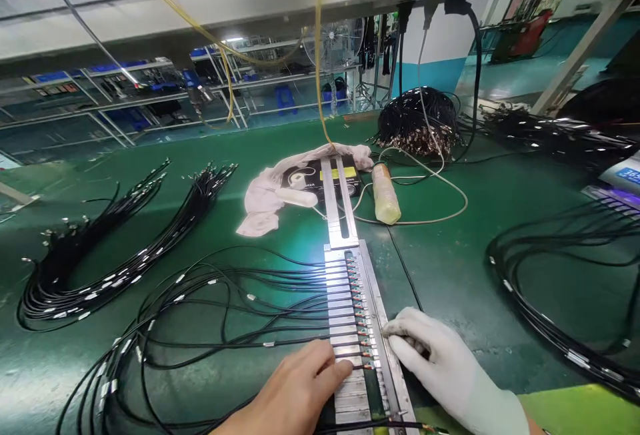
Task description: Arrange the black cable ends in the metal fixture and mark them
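A green desk (pixel 450 268) fills the foreground under a grey overhead shelf (pixel 250 1). Behind it stand metal racks (pixel 100 98) holding blue bins, a standing fan (pixel 339 45), a white and teal wall (pixel 440 55) and a glossy teal floor (pixel 520 75).

The blue label (pixel 631 175) at right reads "36", partly cut off.

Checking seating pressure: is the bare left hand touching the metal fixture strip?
Touching. The head view shows the left hand with its fingertips pressed on the metal fixture strip, over a black cable laid in a slot; no gap shows.
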`<state>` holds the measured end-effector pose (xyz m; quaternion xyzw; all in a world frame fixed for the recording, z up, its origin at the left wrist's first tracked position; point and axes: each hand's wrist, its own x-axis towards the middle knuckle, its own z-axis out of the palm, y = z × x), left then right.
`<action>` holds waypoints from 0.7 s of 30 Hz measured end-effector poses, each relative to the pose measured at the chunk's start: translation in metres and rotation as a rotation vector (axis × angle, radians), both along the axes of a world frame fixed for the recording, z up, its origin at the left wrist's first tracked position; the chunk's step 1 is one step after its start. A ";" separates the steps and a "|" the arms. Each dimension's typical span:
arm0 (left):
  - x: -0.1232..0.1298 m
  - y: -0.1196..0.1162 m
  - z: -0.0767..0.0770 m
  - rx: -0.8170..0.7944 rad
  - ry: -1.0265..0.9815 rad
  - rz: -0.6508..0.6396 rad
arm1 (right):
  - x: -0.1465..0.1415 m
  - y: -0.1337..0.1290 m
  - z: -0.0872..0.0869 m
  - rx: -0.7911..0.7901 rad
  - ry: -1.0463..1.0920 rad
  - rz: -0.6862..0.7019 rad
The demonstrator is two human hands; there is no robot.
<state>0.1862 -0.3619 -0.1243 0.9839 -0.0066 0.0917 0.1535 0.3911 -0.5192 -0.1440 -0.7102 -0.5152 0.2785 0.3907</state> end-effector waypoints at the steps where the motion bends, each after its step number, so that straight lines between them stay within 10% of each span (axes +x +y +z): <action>1: 0.001 -0.001 0.002 0.008 -0.008 -0.012 | 0.000 0.000 0.000 0.001 0.001 0.001; 8: 0.003 0.000 0.010 -0.094 0.087 0.011 | 0.001 0.000 0.001 0.007 -0.003 0.006; 16: -0.015 0.008 -0.031 0.134 -0.113 -0.024 | 0.001 0.002 0.002 -0.020 -0.027 0.000; 21: -0.005 0.004 0.030 0.036 -0.065 0.005 | 0.001 0.003 0.000 -0.027 -0.060 -0.017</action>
